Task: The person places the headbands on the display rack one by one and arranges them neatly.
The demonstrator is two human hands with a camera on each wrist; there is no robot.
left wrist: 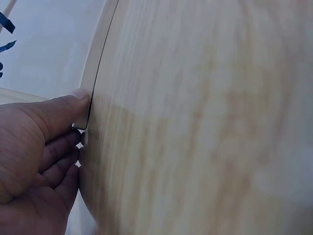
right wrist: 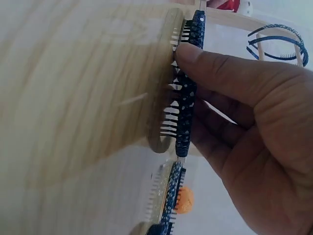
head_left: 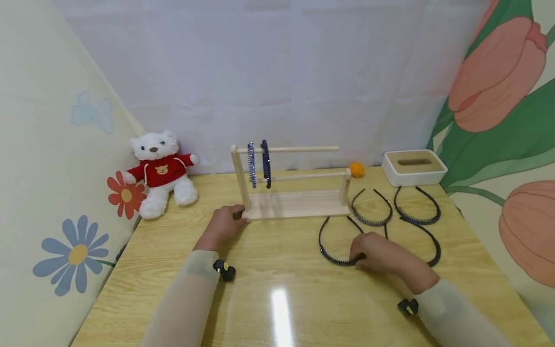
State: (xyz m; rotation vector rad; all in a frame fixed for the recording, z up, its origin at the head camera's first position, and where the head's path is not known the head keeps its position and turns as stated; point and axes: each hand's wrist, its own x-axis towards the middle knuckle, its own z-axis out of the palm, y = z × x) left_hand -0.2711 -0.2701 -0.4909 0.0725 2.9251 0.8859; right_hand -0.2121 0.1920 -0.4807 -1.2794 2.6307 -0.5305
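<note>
My right hand (head_left: 381, 253) pinches a dark toothed headband (head_left: 330, 258) at its curved front, thumb on one side and fingers on the other. In the right wrist view this headband (right wrist: 187, 112) shows pale specks and stands just off the tabletop. A wooden rack (head_left: 299, 205) with two horizontal rods stands at the back middle. Two glittery dark headbands (head_left: 266, 164) hang at the left of its rods. At the rack base's left front corner rests my left hand (head_left: 222, 225). The left wrist view shows its thumb (left wrist: 63, 110) on the base edge and its fingers curled beside the corner.
Several more dark headbands (head_left: 374, 222) lie on the right of the wooden table (head_left: 260, 294). Behind them stand a white tissue box (head_left: 392, 176) and a small orange ball (head_left: 357, 169). A white teddy bear (head_left: 160, 168) in a red top sits at the back left.
</note>
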